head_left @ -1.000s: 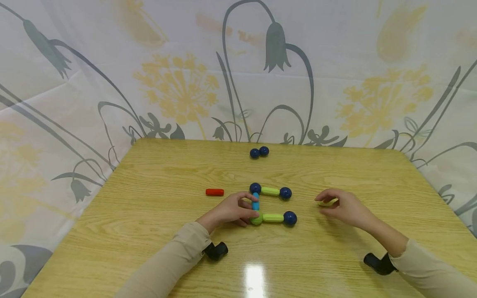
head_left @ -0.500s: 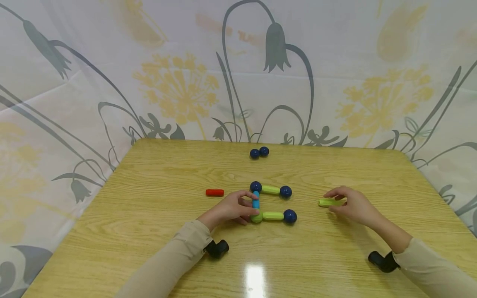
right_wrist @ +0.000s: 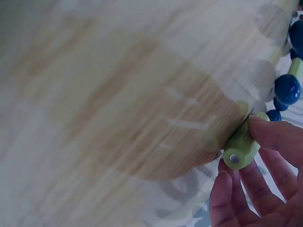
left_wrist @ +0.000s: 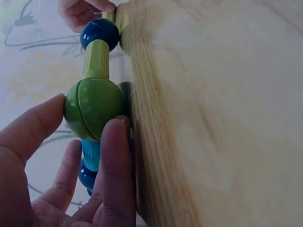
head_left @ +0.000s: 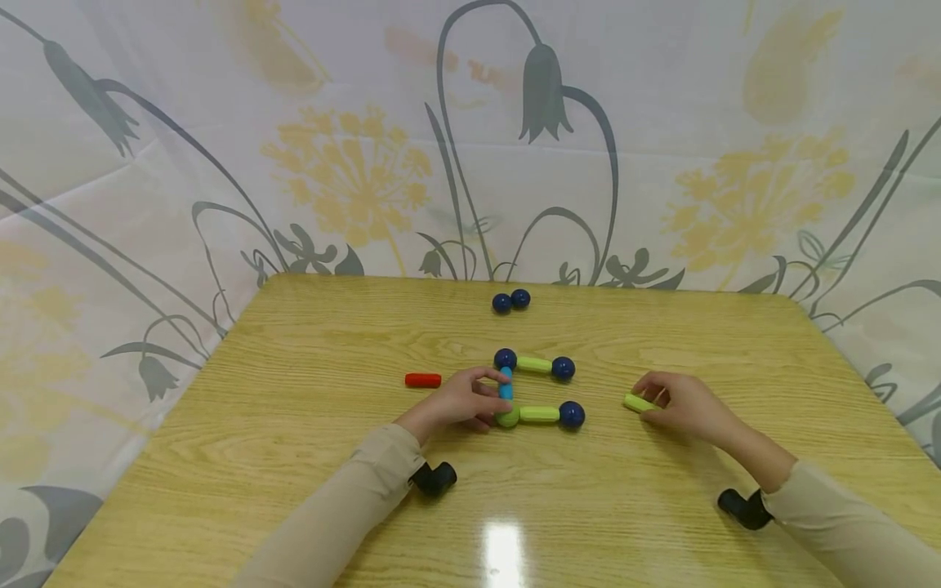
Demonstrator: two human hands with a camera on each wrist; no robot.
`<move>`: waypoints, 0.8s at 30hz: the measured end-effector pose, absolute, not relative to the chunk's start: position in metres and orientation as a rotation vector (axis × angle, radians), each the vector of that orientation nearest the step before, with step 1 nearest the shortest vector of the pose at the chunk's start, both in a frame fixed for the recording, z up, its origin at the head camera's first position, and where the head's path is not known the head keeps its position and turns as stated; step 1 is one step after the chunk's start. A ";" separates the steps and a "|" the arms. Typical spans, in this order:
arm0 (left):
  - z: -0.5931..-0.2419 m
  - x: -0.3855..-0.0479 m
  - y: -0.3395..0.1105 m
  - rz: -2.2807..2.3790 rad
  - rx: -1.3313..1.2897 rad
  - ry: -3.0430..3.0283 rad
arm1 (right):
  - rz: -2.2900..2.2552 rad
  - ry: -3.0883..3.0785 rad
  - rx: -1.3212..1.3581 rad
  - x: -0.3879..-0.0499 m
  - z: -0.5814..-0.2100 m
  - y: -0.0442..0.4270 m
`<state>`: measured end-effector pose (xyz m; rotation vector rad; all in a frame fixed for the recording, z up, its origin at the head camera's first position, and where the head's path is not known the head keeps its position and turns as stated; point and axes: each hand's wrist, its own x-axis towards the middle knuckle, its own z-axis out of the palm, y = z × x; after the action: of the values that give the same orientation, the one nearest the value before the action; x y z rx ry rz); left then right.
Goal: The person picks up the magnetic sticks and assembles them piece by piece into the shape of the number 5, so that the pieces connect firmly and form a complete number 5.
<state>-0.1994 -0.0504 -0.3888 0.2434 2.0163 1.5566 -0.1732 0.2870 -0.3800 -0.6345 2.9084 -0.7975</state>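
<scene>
My left hand grips the near left corner of a joined shape, its fingers around the green ball and the blue rod. From that ball a lime rod runs right to a dark blue ball. At the blue rod's far end a dark blue ball joins another lime rod, which ends in a dark blue ball. To the right, my right hand pinches a separate lime rod between thumb and fingers, close to the tabletop.
Two dark blue balls touch each other near the table's back edge. A red rod lies left of my left hand. Behind the wooden table hangs a flower-patterned cloth.
The joined shape has shifted slightly away from me with my left hand. My right hand has taken hold of the loose lime rod, which is now tilted.
</scene>
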 end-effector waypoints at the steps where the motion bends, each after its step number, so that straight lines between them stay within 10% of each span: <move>1: -0.389 -0.200 -0.050 1.558 0.243 2.015 | -0.798 2.904 -0.637 -0.173 -0.380 0.286; 24: -0.389 -0.200 -0.050 1.547 0.257 2.032 | -1.247 2.262 -0.522 -0.153 -0.380 0.233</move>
<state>-0.1998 -0.0497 -0.3887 0.2568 2.0323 1.5469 -0.1534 0.2327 -0.3800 -0.5220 2.2623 -1.2474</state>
